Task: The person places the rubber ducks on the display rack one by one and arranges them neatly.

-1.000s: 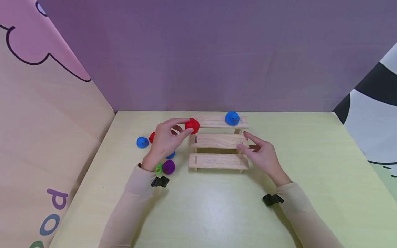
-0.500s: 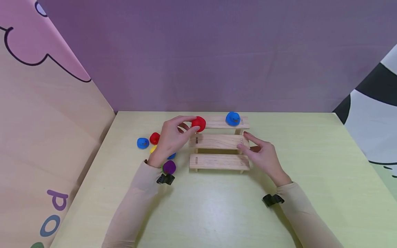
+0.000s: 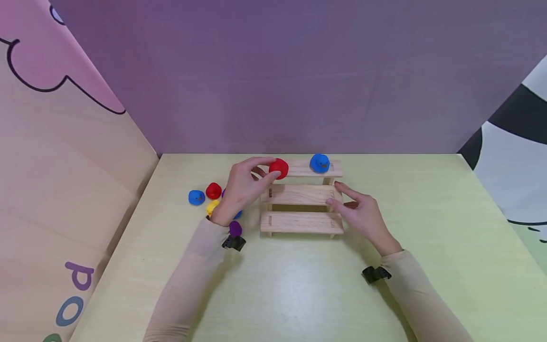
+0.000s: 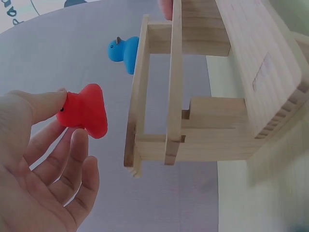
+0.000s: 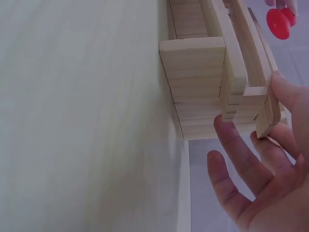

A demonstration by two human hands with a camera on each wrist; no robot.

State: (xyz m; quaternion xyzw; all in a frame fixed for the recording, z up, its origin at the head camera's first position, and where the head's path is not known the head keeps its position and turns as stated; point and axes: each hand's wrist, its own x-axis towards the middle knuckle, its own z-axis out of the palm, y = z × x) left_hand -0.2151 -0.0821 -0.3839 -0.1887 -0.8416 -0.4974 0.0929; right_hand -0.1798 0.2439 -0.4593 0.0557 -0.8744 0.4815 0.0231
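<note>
My left hand [image 3: 244, 187] pinches a red rubber duck [image 3: 279, 169] between thumb and fingertips. In the left wrist view the red duck [image 4: 91, 112] is tipped sideways, apart from the wooden stand. This three-step wooden stand [image 3: 304, 222] is at mid table. The head view has the held duck over the left part of its top step. A blue rubber duck [image 3: 319, 163] sits toward the right end of that step. My right hand [image 3: 363, 216] grips the stand's right end, thumb on the middle board [image 5: 268, 118] and fingers round its edge in the right wrist view.
Left of the stand are a blue duck [image 3: 196, 197], a red duck [image 3: 213, 191], a yellow duck [image 3: 212, 207] and a purple duck [image 3: 235, 229], with others partly behind my left arm. A purple backdrop [image 3: 273, 76] rises behind the table [image 3: 295, 289].
My left hand has carried the red duck to the right and slightly back, over the top step. The right hand keeps its grip on the stand, and the blue duck there stays put.
</note>
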